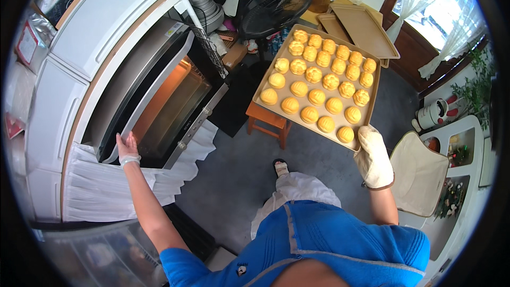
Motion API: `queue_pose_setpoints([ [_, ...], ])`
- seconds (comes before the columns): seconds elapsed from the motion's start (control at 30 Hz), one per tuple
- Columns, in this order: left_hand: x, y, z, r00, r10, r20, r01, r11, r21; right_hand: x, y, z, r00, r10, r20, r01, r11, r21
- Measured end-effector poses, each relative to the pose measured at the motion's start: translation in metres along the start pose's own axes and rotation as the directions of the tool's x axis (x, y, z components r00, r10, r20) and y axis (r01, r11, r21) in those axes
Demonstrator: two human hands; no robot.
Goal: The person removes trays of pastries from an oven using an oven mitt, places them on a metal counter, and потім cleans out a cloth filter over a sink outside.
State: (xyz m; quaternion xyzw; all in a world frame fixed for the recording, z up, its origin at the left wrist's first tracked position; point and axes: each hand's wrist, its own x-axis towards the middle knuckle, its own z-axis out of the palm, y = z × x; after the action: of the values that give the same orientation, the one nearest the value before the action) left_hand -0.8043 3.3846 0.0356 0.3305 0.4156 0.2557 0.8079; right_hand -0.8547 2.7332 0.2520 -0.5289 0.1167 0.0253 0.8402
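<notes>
My left hand (128, 149), with a pale translucent cuff at the wrist, grips the near end of the handle (141, 115) on the oven door. The oven (131, 75) glows orange inside, where a tray edge (181, 69) shows, and its door is partly open. On my right hand is a cream oven mitt (374, 159) with a brown hem, closed on the near right corner of a gold baking tray (368, 117). Rows of golden moulded pastries (316, 97), some ridged domes and some flower-shaped, sit on it. Whether the tray touches the wooden stool (266, 118) below is hidden.
A black fan (275, 8) stands behind the tray, beside stacked bowls (207, 10). Other baking trays (364, 30) lie on a table at the back. White drawers (55, 115) flank the oven. A cream cloth mitt or pad (420, 175) lies on the white shelf unit (472, 143) at right.
</notes>
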Motion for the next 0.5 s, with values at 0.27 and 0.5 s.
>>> queue_pose_setpoints([
  [0.27,-0.029,-0.055,-0.028,0.955,0.044,0.294,-0.078,0.992,0.104,0.016,0.019,-0.050,0.999,0.038,-0.023,-0.040,0.997,-0.061],
  [0.5,-0.070,-0.193,-0.013,0.807,-0.111,0.581,-0.575,-0.376,0.727,0.013,0.030,-0.038,0.980,-0.019,-0.197,0.027,0.999,0.039],
])
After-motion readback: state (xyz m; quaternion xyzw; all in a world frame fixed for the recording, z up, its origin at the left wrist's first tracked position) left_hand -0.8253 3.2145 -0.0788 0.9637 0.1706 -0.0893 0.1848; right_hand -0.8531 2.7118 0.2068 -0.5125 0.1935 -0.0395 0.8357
